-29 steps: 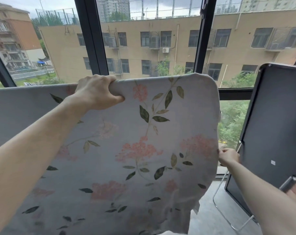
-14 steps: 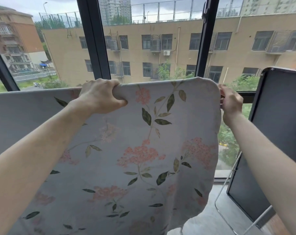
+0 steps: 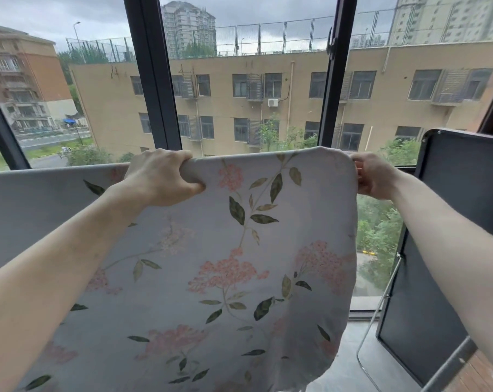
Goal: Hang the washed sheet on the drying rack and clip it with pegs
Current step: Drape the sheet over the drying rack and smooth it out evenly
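You are on the hanging step: your left hand [image 3: 161,176] grips the sheet [image 3: 225,264] at its top fold, your right hand [image 3: 376,176] pinches its three-o'clock edge. Next, smooth it, then fetch pegs; none show.

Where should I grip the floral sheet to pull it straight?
Grip the pale floral cotton sheet along its folded top edge, from above, as the left hand does, and at the right corner from the side, like the right hand. The draped lower part hangs slack.
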The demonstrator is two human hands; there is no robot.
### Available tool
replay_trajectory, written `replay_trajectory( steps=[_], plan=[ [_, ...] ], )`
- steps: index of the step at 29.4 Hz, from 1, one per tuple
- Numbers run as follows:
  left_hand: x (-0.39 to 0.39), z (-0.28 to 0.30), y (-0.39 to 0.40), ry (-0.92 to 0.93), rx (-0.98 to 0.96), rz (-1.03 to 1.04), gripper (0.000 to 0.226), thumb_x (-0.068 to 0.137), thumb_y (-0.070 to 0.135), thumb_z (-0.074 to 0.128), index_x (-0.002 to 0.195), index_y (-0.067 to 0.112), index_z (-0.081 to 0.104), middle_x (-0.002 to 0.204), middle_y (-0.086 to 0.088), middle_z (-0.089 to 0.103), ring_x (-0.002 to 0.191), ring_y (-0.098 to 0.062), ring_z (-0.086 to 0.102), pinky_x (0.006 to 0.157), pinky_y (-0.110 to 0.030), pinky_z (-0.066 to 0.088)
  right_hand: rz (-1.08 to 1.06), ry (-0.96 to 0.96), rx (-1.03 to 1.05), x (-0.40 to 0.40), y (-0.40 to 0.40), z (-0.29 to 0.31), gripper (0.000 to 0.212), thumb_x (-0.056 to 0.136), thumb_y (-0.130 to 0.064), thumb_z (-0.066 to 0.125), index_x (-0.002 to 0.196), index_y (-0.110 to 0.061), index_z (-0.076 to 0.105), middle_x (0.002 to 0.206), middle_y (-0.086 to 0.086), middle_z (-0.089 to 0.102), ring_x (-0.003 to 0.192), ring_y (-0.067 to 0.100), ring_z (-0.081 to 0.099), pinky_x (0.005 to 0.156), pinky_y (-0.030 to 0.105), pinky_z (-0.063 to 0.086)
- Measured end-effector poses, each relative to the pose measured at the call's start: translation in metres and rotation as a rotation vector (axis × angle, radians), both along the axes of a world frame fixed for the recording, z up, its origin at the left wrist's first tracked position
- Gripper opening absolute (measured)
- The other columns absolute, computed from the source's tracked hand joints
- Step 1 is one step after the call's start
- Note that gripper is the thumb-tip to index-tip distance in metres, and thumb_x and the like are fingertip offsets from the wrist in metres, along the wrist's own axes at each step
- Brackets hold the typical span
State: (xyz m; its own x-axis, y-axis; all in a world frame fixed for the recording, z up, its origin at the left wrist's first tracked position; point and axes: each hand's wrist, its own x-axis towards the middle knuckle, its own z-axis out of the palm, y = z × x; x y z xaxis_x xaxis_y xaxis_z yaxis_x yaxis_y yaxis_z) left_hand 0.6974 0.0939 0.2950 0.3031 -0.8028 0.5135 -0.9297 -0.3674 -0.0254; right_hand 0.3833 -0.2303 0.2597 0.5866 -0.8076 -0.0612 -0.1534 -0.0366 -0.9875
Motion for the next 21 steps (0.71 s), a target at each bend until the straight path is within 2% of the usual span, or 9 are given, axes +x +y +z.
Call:
replay_trajectory(
  steps=[4,8,11,13,16,18,19,20,21],
  plan=[
    [0.002,-0.002,0.004,-0.020,-0.001,0.005,0.033,0.080,0.063,0.067,0.093,0.034,0.059,0.082,0.009,0.064,0.082,-0.023,0.060,0.072,-0.034,0.040,0.007,0.012,-0.008,0.006,-0.007,0.003,0.016,0.094,-0.018,0.055,0.110,-0.019,0.061,0.064,-0.004,0.042,0.048,0.009,0.038,0.040,0.020,0.029],
    [0.004,0.004,0.004,-0.010,0.026,0.017,0.033,0.078,0.064,0.067,0.089,0.034,0.058,0.080,0.010,0.063,0.082,-0.023,0.060,0.072,-0.034,0.038,-0.264,-0.108,0.005,0.021,-0.023,0.020,0.018,0.098,-0.036,0.063,0.086,-0.023,0.065,0.070,-0.002,0.046,0.055,0.013,0.043,0.051,0.030,0.034],
    [-0.001,0.008,-0.001,0.027,0.062,-0.012,0.031,0.077,0.066,0.066,0.085,0.038,0.057,0.074,0.013,0.062,0.078,-0.021,0.060,0.070,-0.034,0.039,-0.511,-0.224,-0.107,0.033,-0.025,0.040,0.021,0.091,-0.032,0.074,0.077,-0.020,0.065,0.076,-0.005,0.058,0.066,0.012,0.055,0.055,0.030,0.045],
    [-0.007,0.009,-0.005,0.051,0.064,-0.034,0.033,0.072,0.068,0.064,0.088,0.040,0.061,0.074,0.013,0.064,0.076,-0.020,0.062,0.071,-0.035,0.045,-0.601,-0.273,-0.140,0.040,-0.029,0.045,0.020,0.090,-0.031,0.076,0.076,-0.019,0.068,0.083,-0.006,0.068,0.080,0.013,0.064,0.071,0.029,0.056],
    [-0.010,0.010,-0.008,0.065,0.077,-0.030,0.032,0.072,0.068,0.064,0.091,0.043,0.063,0.077,0.011,0.067,0.078,-0.021,0.063,0.075,-0.036,0.052,-0.566,-0.052,-0.095,0.042,-0.042,0.033,0.030,0.089,-0.041,0.075,0.101,-0.015,0.074,0.101,-0.003,0.071,0.090,0.015,0.067,0.088,0.030,0.057],
    [-0.006,0.012,-0.006,0.086,0.081,-0.017,0.023,0.073,0.067,0.065,0.084,0.047,0.060,0.079,0.011,0.067,0.079,-0.021,0.062,0.075,-0.035,0.050,-0.333,0.213,-0.007,0.036,-0.039,0.021,0.024,0.094,-0.032,0.064,0.116,-0.021,0.063,0.085,0.000,0.066,0.065,0.012,0.064,0.063,0.030,0.059],
    [-0.003,0.012,-0.003,0.089,0.081,-0.004,0.022,0.072,0.067,0.064,0.080,0.047,0.059,0.078,0.012,0.067,0.079,-0.021,0.062,0.074,-0.035,0.048,-0.213,0.317,0.000,0.034,-0.035,0.019,0.016,0.096,-0.017,0.055,0.107,-0.026,0.047,0.072,0.000,0.055,0.049,0.009,0.052,0.046,0.023,0.049],
    [0.002,0.012,-0.002,0.078,0.084,0.011,0.025,0.072,0.067,0.064,0.081,0.044,0.061,0.078,0.012,0.066,0.078,-0.020,0.062,0.072,-0.034,0.047,-0.169,0.408,-0.036,0.030,-0.033,0.018,0.030,0.093,-0.007,0.049,0.117,-0.019,0.063,0.067,-0.001,0.047,0.045,0.007,0.044,0.041,0.019,0.041],
    [0.006,0.012,0.000,0.065,0.089,0.025,0.030,0.072,0.068,0.065,0.083,0.041,0.063,0.078,0.011,0.066,0.078,-0.020,0.062,0.071,-0.034,0.046,-0.190,0.473,-0.101,0.029,-0.033,0.019,0.042,0.090,-0.005,0.051,0.131,0.002,0.060,0.071,-0.001,0.049,0.050,0.008,0.045,0.046,0.020,0.042]
  ],
)
